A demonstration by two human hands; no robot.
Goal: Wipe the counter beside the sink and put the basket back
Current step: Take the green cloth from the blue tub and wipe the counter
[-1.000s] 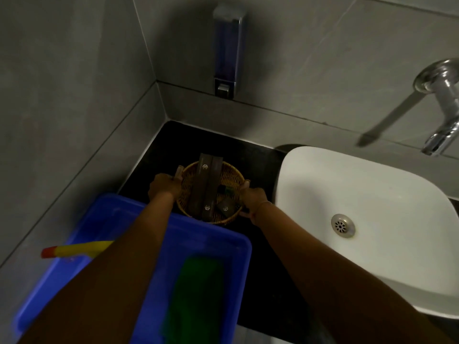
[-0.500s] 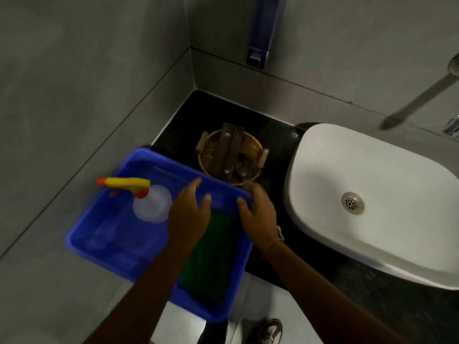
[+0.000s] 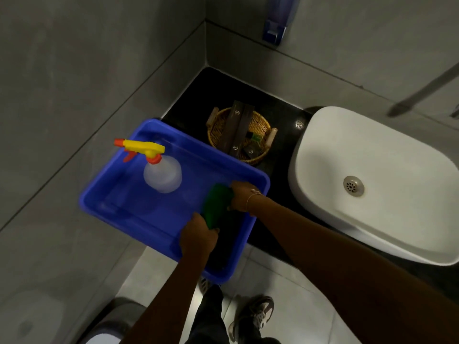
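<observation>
You are pinching the green cloth (image 3: 218,204) with both hands, left grip (image 3: 198,235) and right grip (image 3: 244,197), lifting it from the blue tub (image 3: 124,194) for wiping the desk (image 3: 223,95).

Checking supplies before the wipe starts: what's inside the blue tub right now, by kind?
Spray bottle: 1
Green cloth, gripped by the left hand and right hand: 1
Total in the blue tub: 2

No readable text — box emblems illegible.
</observation>
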